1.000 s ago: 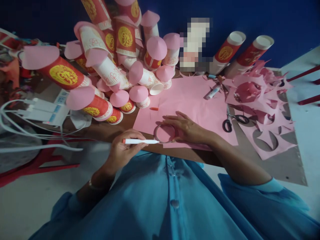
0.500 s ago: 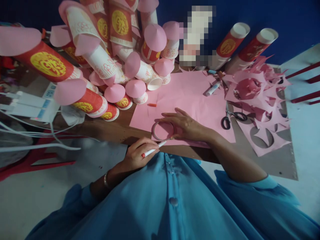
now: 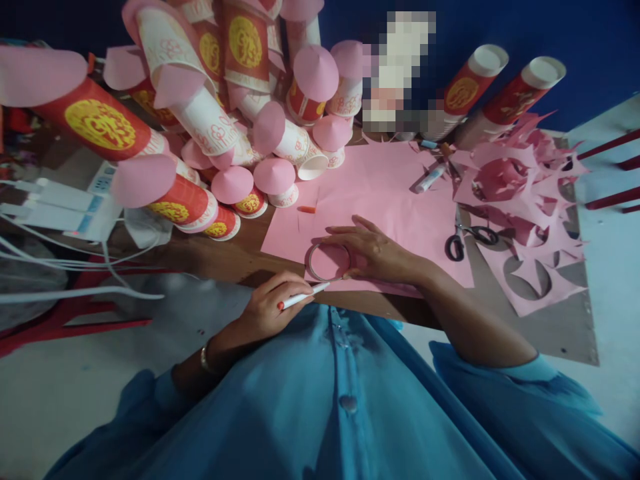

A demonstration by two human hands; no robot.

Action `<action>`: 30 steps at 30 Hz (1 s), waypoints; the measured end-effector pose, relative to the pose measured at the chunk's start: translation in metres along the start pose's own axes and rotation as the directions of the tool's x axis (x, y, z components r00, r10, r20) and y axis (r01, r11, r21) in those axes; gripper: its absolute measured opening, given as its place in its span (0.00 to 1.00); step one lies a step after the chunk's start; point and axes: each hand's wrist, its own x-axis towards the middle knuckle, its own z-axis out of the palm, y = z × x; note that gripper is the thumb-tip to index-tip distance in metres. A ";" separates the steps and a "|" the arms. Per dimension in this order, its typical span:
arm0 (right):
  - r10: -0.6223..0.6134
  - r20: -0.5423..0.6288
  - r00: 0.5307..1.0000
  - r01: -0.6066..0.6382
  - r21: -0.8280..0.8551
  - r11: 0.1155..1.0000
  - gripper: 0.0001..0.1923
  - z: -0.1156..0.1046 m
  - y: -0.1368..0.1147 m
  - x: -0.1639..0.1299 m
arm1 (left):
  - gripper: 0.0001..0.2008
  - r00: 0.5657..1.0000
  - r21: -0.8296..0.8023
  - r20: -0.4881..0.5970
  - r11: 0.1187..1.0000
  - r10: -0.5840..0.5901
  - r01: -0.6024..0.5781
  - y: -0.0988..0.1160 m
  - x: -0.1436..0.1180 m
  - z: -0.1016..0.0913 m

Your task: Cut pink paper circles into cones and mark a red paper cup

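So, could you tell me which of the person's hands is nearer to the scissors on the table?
The right. The right hand rests on the ring on the pink paper, just left of the scissors; the left hand, holding a pen, sits farther away at the table's near edge.

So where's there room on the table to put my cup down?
Bare pink paper lies free between the cups, the right hand and the scissors. Far left is crowded with cups; far right with scraps.
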 end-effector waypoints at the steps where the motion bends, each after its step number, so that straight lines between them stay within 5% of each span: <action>1: 0.001 0.003 1.000 -0.001 0.003 1.000 0.39 0.000 0.000 0.000 | 0.07 1.000 0.001 0.004 1.000 -0.009 0.008 0.000 0.000 -0.001; 19: -0.008 0.001 1.000 0.008 -0.013 1.000 0.38 0.000 0.001 0.000 | 0.01 0.992 0.091 -0.056 0.989 -0.115 0.120 -0.015 0.000 -0.022; 30: -0.018 0.015 1.000 0.019 -0.034 0.999 0.42 0.000 0.002 -0.002 | 0.05 0.996 0.078 -0.082 0.996 -0.043 0.049 -0.019 0.013 -0.027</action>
